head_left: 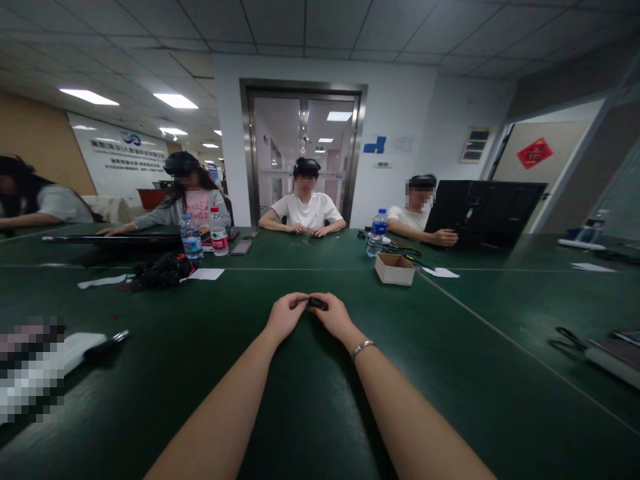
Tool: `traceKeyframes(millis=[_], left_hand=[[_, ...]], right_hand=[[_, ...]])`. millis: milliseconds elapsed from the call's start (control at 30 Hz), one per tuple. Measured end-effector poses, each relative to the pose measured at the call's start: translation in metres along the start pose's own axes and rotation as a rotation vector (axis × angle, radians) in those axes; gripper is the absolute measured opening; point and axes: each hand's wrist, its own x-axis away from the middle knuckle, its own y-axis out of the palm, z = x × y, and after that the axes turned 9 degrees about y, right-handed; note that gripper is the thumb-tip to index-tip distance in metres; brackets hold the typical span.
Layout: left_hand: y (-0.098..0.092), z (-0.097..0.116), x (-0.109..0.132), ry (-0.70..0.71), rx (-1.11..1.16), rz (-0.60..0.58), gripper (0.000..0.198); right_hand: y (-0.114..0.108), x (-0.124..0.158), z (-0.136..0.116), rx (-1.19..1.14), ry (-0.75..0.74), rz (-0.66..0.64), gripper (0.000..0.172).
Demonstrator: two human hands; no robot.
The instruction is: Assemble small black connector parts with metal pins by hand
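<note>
Your right hand [334, 315] pinches a small black piece [315, 303] over the tabletop [311, 387], its long axis roughly sideways, one end pointing toward your left hand [287, 316], whose grip I cannot tell.

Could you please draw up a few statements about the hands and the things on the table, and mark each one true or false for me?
1. The right hand holds a small dark object. True.
2. The left hand is resting on the open box. False: it is close to the right hand, and the box stands farther off to the right.
3. The metal bracelet is on the left wrist. False: it is on the right wrist.
4. The red-capped bottle stands next to a blue-capped bottle. True.
5. The tabletop is bright white. False: it is dark green.
</note>
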Motion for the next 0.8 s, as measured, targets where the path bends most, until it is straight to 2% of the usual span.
traceKeyframes(millis=[133,267,400,533,800], left_hand=[[0.000,-0.005,-0.002,-0.007,-0.009,0.023,0.022],[0.001,-0.005,-0.002,-0.040,0.012,0.074,0.025],[-0.001,0.003,0.000,-0.041,-0.023,0.026,0.015],[-0.002,0.009,0.001,-0.038,-0.036,0.010,0.014],[-0.002,0.007,0.000,-0.034,-0.026,-0.001,0.015]], right_hand=[[0.000,0.002,-0.004,0.064,-0.053,-0.003,0.030],[0.001,0.004,-0.003,0.009,-0.086,-0.005,0.032],[0.002,0.004,0.000,-0.027,-0.081,-0.010,0.027],[0.000,0.005,0.000,-0.008,-0.100,-0.014,0.023],[0.000,0.005,-0.002,-0.012,-0.129,-0.012,0.025]])
